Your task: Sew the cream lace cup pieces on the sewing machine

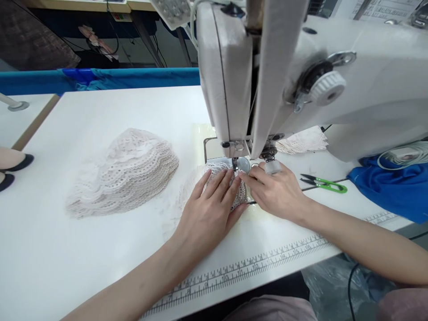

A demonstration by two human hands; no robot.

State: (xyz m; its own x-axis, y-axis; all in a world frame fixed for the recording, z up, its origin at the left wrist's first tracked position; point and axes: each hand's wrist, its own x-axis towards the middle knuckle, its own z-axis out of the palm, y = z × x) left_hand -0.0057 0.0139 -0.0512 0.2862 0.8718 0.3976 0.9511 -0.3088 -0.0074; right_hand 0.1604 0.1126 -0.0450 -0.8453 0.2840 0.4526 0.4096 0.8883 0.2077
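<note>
Left hand (207, 211) lies flat, fingers extended, likely to steady white openwork lace (241, 194) under the white metal sewing machine (224, 84) — right hand (278, 191) curls alongside, its grip indiscernible.

A ruler scale (241, 271) along the surface's (83, 258) near edge shows 8, 9, 10, 12 and 14; print on the far-right paper (384, 11) is illegible.

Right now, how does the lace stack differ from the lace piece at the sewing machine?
The lace stack rests on the table with no hand on it; the lace piece lies under the left hand. The stack is a raised heap of many layers, while the piece lies flatter. The stack is in plain view, whereas the piece is partly covered. Both are pale, openwork lace.
</note>
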